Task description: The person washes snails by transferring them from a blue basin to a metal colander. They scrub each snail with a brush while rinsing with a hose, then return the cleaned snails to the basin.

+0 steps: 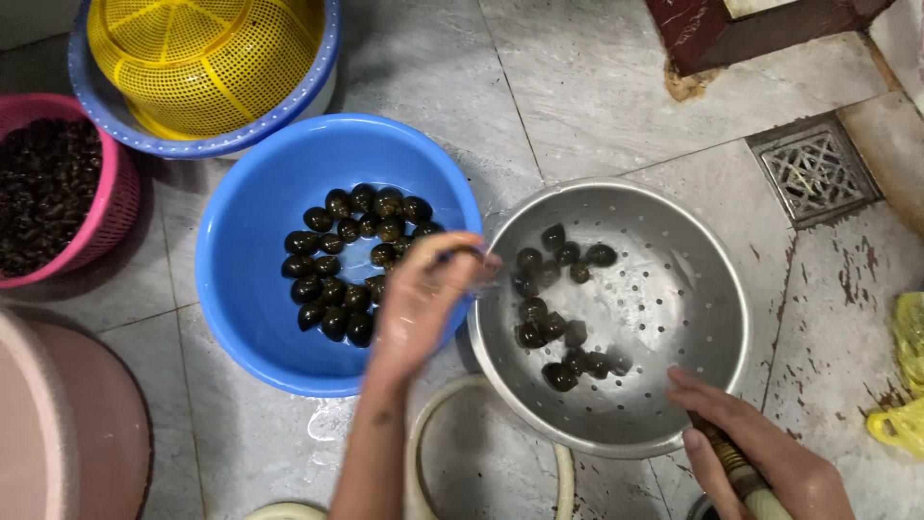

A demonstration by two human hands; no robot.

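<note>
My left hand (pixel 423 299) hovers over the gap between a blue basin (pixel 241 289) and a metal colander (pixel 693 250), fingers closed around something small and dark that I cannot make out. Several dark round snails (pixel 346 260) lie in water in the blue basin. More of the dark snails (pixel 558 308) sit in the colander. My right hand (pixel 760 453) is at the colander's near rim, gripping the end of a hose nozzle (pixel 736 467).
A yellow strainer (pixel 192 58) sits inside a blue-rimmed bowl at top left. A pink basket (pixel 106 193) full of dark snails stands at the left. A pale hose (pixel 433 424) loops on the tiled floor. A floor drain (pixel 813 169) is at right, and a yellow bag (pixel 905 385) at the right edge.
</note>
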